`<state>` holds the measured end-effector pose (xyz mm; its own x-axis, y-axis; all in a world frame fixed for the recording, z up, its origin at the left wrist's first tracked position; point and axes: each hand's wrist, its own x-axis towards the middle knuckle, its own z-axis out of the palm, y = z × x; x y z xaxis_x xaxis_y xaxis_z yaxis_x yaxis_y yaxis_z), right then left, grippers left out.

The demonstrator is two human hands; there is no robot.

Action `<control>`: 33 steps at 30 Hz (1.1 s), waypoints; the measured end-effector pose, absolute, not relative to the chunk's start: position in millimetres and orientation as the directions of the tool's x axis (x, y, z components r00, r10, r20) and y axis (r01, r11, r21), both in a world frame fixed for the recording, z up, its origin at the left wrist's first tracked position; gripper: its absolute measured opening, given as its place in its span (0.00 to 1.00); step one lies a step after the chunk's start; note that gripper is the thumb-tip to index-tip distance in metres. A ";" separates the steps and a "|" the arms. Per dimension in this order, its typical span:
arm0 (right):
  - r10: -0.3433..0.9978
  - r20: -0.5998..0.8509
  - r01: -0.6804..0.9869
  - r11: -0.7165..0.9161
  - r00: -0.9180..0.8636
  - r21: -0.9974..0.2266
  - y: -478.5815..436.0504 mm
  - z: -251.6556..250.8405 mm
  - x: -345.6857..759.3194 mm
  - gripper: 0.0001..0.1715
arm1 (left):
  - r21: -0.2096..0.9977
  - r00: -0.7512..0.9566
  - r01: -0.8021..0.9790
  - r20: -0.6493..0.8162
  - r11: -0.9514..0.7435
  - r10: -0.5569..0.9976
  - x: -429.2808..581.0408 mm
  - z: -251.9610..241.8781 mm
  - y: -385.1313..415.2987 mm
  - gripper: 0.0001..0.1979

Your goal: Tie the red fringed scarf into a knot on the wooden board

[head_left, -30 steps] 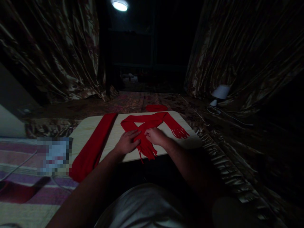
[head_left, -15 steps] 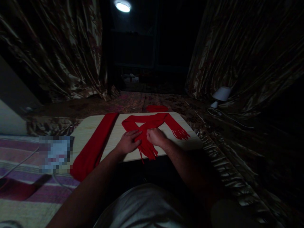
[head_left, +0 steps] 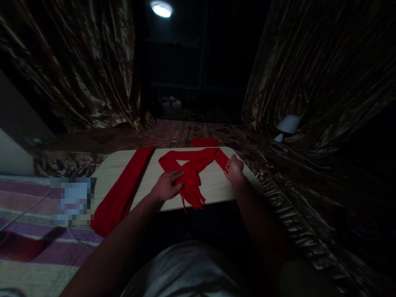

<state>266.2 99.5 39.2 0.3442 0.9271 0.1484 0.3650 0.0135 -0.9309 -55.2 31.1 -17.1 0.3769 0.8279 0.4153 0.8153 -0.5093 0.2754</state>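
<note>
A red fringed scarf (head_left: 193,179) lies looped and crossed over itself on a light wooden table (head_left: 151,181). My left hand (head_left: 168,184) rests flat on the left side of the crossing, fingers stretched out. At the scarf's other fringed end, on the right, my right hand (head_left: 235,168) has its fingers curled round the cloth and hides most of that fringe. The near fringe hangs at the table's front edge. A second long red cloth (head_left: 125,189), folded in a strip, lies along the table's left side.
Beyond the table's far edge is another red item (head_left: 204,142). A white lamp (head_left: 288,123) with a cord stands at the right. To the left is a striped cover (head_left: 24,202) with a blurred-out object (head_left: 72,202). Patterned curtains (head_left: 102,82) hang behind.
My right hand has moved right from the scarf's crossing to its right fringed end. My left hand stays in place on the scarf.
</note>
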 end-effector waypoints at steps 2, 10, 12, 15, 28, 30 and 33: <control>0.877 0.103 0.232 -0.010 0.469 -0.973 107.1 37.0 273.3 0.11 | 0.279 0.378 0.815 0.407 -0.507 0.832 -54.9 -16.9 31.0 0.28; 0.969 0.188 0.457 0.098 0.158 -0.884 109.8 16.8 230.5 0.16 | 0.351 0.350 0.791 0.413 -0.501 0.841 -54.1 -10.4 27.2 0.31; 0.954 0.296 0.608 0.211 0.042 -0.766 107.9 13.7 218.9 0.17 | 0.389 0.322 0.780 0.423 -0.491 0.847 -54.6 -8.4 26.4 0.32; 0.888 0.406 0.798 0.401 -0.217 -0.450 105.0 12.5 210.7 0.27 | 0.435 0.260 0.777 0.435 -0.454 0.862 -55.2 -8.1 26.5 0.32; 0.995 -0.005 0.974 -0.096 0.097 -0.206 143.2 11.4 266.9 0.42 | 0.399 0.269 0.796 0.440 -0.455 0.857 -57.7 -19.1 31.9 0.30; 0.997 -0.003 0.978 -0.078 0.079 -0.194 141.6 8.7 271.3 0.42 | 0.384 0.259 0.811 0.439 -0.440 0.861 -57.0 -19.4 31.7 0.30; 0.995 0.071 0.984 -0.055 0.067 -0.170 135.7 6.4 271.7 0.41 | 0.380 0.249 0.822 0.430 -0.424 0.868 -56.6 -19.1 31.2 0.30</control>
